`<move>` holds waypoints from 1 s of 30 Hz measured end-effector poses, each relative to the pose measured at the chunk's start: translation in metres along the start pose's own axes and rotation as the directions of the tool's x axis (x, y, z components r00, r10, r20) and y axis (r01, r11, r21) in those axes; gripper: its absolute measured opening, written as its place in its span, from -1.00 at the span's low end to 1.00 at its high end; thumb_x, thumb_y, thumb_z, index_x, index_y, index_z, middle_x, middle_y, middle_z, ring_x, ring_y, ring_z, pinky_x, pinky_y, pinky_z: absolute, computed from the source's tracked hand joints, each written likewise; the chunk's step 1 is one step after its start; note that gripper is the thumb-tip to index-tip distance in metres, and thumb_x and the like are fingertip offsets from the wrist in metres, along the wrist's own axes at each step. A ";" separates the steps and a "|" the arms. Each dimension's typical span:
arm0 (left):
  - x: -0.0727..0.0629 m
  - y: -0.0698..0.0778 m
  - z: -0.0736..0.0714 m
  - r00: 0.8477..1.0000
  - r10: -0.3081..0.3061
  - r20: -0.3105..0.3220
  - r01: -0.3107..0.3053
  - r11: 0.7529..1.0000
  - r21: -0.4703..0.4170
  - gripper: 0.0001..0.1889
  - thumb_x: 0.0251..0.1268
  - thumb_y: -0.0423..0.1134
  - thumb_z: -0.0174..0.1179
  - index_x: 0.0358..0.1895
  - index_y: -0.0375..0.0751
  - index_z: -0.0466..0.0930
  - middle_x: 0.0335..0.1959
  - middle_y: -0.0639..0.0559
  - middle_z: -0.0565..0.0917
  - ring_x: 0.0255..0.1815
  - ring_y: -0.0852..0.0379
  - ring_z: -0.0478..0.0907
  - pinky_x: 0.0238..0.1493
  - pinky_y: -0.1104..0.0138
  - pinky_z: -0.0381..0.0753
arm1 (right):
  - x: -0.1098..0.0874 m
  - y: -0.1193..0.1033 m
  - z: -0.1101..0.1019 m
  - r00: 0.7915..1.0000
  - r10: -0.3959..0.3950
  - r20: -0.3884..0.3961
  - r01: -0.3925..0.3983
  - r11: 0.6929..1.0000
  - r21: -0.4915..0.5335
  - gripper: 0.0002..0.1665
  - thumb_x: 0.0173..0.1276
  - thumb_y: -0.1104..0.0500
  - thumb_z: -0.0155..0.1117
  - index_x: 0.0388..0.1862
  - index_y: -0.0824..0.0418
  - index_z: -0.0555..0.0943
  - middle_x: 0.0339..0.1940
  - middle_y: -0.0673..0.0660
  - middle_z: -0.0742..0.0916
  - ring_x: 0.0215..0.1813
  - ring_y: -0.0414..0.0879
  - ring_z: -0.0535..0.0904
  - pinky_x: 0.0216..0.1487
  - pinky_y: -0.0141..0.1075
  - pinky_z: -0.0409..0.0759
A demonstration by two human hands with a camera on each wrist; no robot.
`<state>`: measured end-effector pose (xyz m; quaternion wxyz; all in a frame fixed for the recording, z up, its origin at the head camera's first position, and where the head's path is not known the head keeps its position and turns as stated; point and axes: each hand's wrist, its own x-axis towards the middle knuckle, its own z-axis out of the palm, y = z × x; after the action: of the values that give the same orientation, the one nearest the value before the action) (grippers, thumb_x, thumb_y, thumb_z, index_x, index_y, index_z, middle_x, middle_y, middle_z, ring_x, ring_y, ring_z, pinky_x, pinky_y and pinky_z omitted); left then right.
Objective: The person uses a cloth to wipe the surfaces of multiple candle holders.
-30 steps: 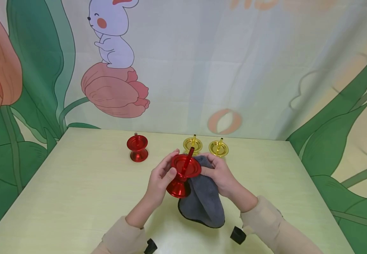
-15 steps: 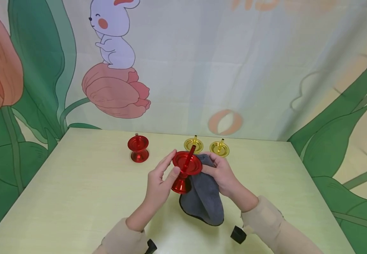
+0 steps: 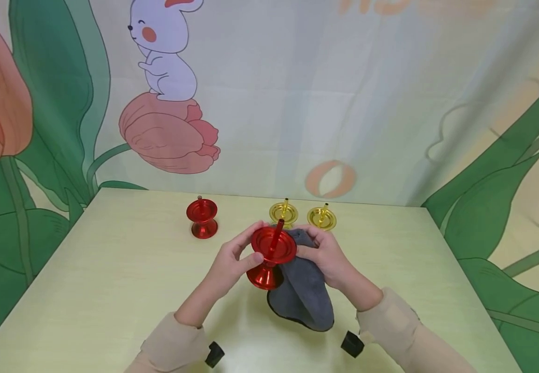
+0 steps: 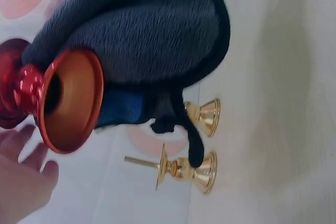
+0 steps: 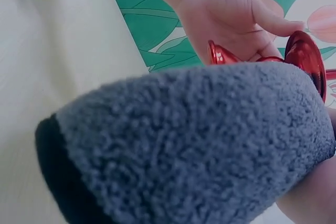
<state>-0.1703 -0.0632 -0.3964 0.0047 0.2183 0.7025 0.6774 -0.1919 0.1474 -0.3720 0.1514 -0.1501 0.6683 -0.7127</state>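
A shiny red candle holder (image 3: 265, 277), slightly tilted, is held above the table in front of me. My left hand (image 3: 232, 261) grips it from the left, its thumb on the near side just under the dish. My right hand (image 3: 329, 255) pinches a dark grey cloth (image 3: 304, 298) against the right side of the dish. The cloth hangs down behind and beside the holder, hiding part of its stem. From the left wrist view, the hollow underside of the red base (image 4: 73, 100) shows. Fluffy cloth (image 5: 194, 140) fills much of the right wrist view.
Another red candle holder (image 3: 203, 217) stands upright at the back left of the pale table (image 3: 111, 290). Two gold candle holders (image 3: 321, 218) stand near the back edge, one partly hidden by the held holder. A printed curtain (image 3: 269, 103) hangs behind.
The held red candle holder rises slightly, then comes back down with a small shift left. My left thumb and forearm have changed angle. The cloth's lower end has swung a little right.
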 end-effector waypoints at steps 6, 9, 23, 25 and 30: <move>-0.002 -0.002 0.006 0.979 0.034 -0.201 -0.012 0.994 0.108 -0.48 0.14 -0.21 0.15 0.21 -0.18 0.32 0.18 -0.06 0.43 0.23 0.02 0.33 0.21 0.07 0.29 | -0.001 -0.001 -0.002 0.999 0.017 -0.032 -0.015 0.999 0.047 -0.66 0.16 0.42 0.10 -0.07 0.19 0.47 -0.27 -0.08 0.66 -0.23 -0.22 0.59 -0.19 -0.37 0.59; -0.003 -0.003 0.010 0.974 0.063 -0.219 -0.025 0.985 0.174 -0.45 0.13 -0.22 0.16 0.23 -0.19 0.29 0.18 -0.06 0.43 0.21 0.02 0.36 0.17 0.07 0.33 | -0.001 -0.001 -0.002 0.999 0.012 -0.033 -0.010 0.998 0.056 -0.66 0.16 0.43 0.08 -0.07 0.20 0.47 -0.27 -0.07 0.66 -0.24 -0.21 0.59 -0.19 -0.37 0.60; 0.006 -0.010 -0.001 0.999 -0.035 0.040 0.035 0.999 0.007 -0.37 0.12 -0.17 0.17 0.29 -0.13 0.20 0.20 -0.07 0.40 0.21 -0.02 0.34 0.16 0.08 0.37 | 0.001 0.005 -0.008 0.998 0.028 0.057 -0.031 0.997 0.068 -0.63 0.17 0.46 0.02 -0.02 0.29 0.45 -0.25 -0.08 0.67 -0.25 -0.20 0.62 -0.22 -0.35 0.61; 0.007 -0.012 -0.003 0.996 -0.045 0.076 0.045 0.999 0.007 -0.38 0.14 -0.16 0.15 0.30 -0.11 0.18 0.23 -0.06 0.37 0.22 -0.02 0.32 0.17 0.06 0.35 | 0.001 0.007 -0.009 0.997 0.034 0.070 -0.039 0.996 0.077 -0.63 0.18 0.46 0.02 -0.01 0.29 0.45 -0.24 -0.07 0.67 -0.24 -0.20 0.63 -0.21 -0.34 0.61; 0.008 -0.015 0.001 0.999 0.014 -0.045 -0.008 0.991 0.132 -0.42 0.14 -0.25 0.15 0.28 -0.14 0.23 0.25 -0.06 0.35 0.26 0.05 0.28 0.21 0.05 0.30 | 0.004 0.009 -0.011 0.998 0.061 0.014 -0.062 0.995 0.078 -0.63 0.21 0.42 0.03 0.03 0.33 0.42 -0.24 -0.07 0.67 -0.23 -0.19 0.63 -0.18 -0.35 0.60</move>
<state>-0.1813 -0.0599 -0.4083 -0.0295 0.2062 0.7443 0.6345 -0.1999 0.1553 -0.3817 0.1831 -0.1276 0.6433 -0.7323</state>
